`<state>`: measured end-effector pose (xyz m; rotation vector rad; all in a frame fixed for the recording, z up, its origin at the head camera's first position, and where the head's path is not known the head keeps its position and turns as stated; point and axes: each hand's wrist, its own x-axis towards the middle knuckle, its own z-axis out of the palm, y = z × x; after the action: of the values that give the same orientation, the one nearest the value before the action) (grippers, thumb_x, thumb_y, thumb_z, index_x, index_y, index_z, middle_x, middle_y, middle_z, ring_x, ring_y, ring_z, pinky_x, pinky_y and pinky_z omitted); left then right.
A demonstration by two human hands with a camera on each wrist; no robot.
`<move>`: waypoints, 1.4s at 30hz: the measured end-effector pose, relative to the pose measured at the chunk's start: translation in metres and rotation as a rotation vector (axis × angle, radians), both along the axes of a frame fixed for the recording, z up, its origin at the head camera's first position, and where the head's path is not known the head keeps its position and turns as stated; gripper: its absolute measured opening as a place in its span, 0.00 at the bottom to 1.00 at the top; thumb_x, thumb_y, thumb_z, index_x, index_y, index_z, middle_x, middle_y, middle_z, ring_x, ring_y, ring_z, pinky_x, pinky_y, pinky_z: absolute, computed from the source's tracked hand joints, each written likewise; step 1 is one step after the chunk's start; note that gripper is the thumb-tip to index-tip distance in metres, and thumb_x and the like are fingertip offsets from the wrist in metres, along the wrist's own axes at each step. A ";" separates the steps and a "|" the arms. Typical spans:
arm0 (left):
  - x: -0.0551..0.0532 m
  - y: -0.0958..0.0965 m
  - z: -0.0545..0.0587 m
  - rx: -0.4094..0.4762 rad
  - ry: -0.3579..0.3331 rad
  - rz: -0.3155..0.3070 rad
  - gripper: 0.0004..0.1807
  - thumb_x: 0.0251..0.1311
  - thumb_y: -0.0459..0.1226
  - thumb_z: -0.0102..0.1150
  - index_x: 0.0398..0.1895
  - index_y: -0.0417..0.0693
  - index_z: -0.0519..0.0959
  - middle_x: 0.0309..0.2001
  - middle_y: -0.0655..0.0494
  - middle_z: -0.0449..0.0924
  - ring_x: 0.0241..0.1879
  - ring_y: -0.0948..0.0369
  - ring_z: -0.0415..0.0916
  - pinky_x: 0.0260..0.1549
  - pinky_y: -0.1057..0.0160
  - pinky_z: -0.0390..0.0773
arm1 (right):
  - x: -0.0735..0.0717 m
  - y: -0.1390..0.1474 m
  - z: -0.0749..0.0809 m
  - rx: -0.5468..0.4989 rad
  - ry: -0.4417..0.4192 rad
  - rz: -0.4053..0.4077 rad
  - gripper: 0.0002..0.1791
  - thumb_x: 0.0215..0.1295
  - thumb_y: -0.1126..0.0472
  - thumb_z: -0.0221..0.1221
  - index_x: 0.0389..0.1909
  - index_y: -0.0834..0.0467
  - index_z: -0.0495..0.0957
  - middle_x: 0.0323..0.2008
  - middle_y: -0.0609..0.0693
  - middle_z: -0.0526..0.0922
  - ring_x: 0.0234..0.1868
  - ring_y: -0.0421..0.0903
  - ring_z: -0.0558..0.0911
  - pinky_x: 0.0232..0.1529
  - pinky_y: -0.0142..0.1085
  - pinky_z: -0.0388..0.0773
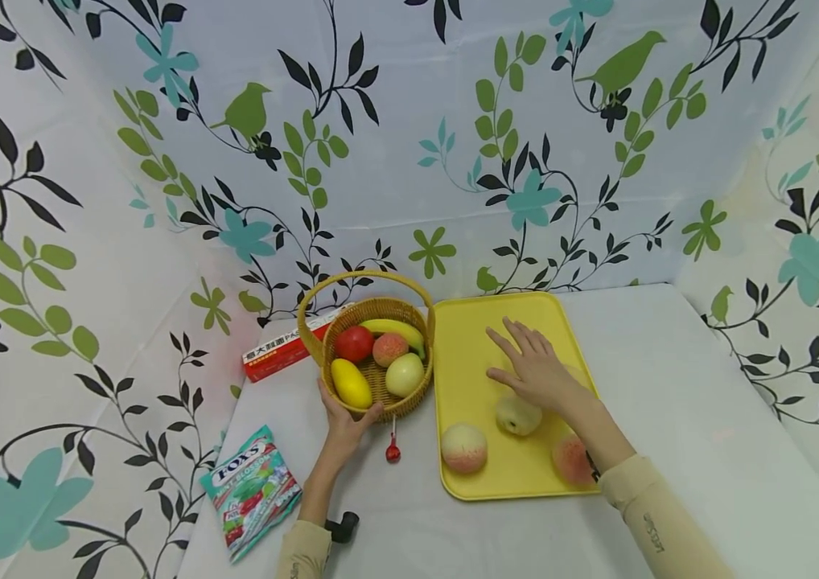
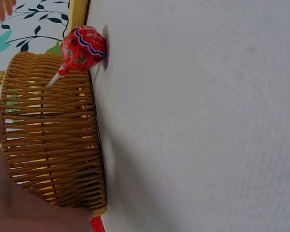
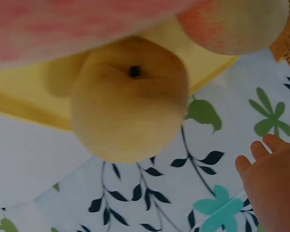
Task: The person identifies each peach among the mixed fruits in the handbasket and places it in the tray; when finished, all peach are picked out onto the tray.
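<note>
My left hand [image 1: 344,422] grips the near left side of a wicker basket [image 1: 417,398], its thumb along the near wall. Inside lie a red fruit [image 1: 354,343], a banana [image 1: 398,328], a peach [image 1: 389,349], a yellow mango-like fruit [image 1: 351,384] and a pale green fruit [image 1: 405,375]. Fingers spread and holding nothing, my right hand [image 1: 536,366] hovers over a yellow tray [image 1: 471,342]. Below it on the tray are a pear [image 1: 519,415], a peach [image 1: 463,448] and another peach [image 1: 573,460], partly covered by the forearm. Another yellowish fruit is mostly hidden behind the wrist.
A wrapped red lollipop [image 2: 83,48] lies on the white table just in front of the basket. Behind the basket rests a red pasta box [image 1: 282,354]. A bag of Foxs candy [image 1: 252,492] lies at the left. Patterned cloth [image 1: 409,145] hangs behind the table.
</note>
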<state>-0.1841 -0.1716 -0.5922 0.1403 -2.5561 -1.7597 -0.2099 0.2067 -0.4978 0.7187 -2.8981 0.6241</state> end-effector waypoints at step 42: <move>0.001 0.001 0.001 0.047 0.036 0.007 0.74 0.61 0.61 0.67 0.78 0.51 0.12 0.83 0.44 0.17 0.83 0.44 0.27 0.80 0.35 0.37 | -0.066 -0.203 -0.014 0.158 -0.030 0.150 0.44 0.72 0.39 0.58 0.83 0.47 0.51 0.83 0.62 0.46 0.83 0.61 0.54 0.80 0.53 0.58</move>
<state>-0.1832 -0.1702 -0.5909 0.1176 -2.4870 -1.8039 -0.2759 0.0033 -0.5121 0.9614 -2.9663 0.4264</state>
